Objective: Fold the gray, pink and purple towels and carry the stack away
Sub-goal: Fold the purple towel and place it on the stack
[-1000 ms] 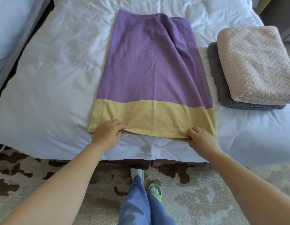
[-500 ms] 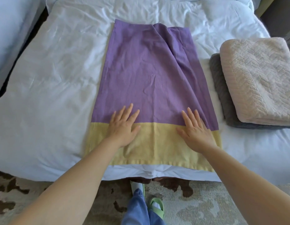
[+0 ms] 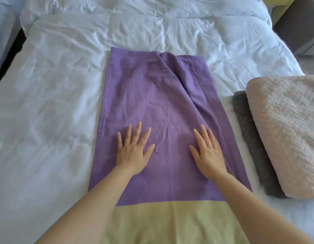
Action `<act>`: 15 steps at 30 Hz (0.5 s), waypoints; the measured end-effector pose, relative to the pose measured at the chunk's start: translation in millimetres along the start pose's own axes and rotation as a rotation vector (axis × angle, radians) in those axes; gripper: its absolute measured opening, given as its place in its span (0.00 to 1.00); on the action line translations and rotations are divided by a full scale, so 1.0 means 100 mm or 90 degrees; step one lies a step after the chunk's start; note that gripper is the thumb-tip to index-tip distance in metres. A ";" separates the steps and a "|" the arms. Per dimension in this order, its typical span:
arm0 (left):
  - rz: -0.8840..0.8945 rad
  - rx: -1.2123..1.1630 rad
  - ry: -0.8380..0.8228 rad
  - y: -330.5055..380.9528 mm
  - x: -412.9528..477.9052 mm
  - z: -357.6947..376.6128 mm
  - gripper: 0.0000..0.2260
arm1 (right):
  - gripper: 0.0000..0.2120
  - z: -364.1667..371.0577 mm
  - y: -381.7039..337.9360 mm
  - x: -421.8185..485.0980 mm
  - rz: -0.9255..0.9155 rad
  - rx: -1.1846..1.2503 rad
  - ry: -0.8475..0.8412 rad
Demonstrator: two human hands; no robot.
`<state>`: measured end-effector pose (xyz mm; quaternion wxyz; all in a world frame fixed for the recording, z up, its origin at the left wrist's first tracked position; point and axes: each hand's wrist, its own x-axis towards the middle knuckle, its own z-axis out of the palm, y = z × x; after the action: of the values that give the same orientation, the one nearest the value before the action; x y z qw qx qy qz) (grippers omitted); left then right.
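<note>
**Purple towel: flattening step, next fold pending**

- Bed (image 3: 47,120): white, rumpled cover, the work surface for everything here.
- Purple towel (image 3: 158,95): lies lengthwise mid-bed, long axis near-to-far. Its yellow band (image 3: 170,222) is at the near end, partly hidden by the forearms. It looks like a narrow strip, so probably halved lengthwise already, but I can't confirm the layers from this view.
- Pink towel (image 3: 284,131): folded, at the right edge of the bed, stacked on top of the gray towel.
- Gray towel (image 3: 247,131): folded, under the pink one, with only its left side showing. The stack is near the purple towel's right edge but not touching it.
- Left hand (image 3: 133,152) and right hand (image 3: 209,154): both palm-down on the purple part, fingers straight and spread. They press and hold nothing. They sit side by side, left and right of the centre line.
- Ridge (image 3: 181,80): a raised crease runs from the far edge down toward the right hand; that side isn't flat.

Judgement: gray and pink are done, and purple is mid-fold at the smoothing stage.

Next move likely needs:
1. Sweep the ridge out toward the far right.
2. Pinch two corners at one end and bring that end over to the other.
3. Line up the edges and repeat down to stack size.
4. Put it on the pink towel and lift all three.

Risk: folding over that ridge locks in a lumpy layer.
</note>
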<state>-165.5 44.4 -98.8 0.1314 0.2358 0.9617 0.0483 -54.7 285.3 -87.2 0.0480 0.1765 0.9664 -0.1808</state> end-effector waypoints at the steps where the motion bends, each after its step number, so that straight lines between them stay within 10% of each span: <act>1: 0.006 0.014 -0.006 -0.03 0.11 0.01 0.27 | 0.27 0.03 0.04 0.11 0.007 -0.009 -0.021; 15: 0.007 -0.074 0.000 0.30 1.71 -0.47 0.28 | 0.16 -0.66 0.17 1.83 0.039 0.176 0.072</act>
<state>-311.8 149.3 -88.1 0.1443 0.2330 0.9560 0.1050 -221.5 384.0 -60.2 -0.0258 0.2206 0.9276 -0.3005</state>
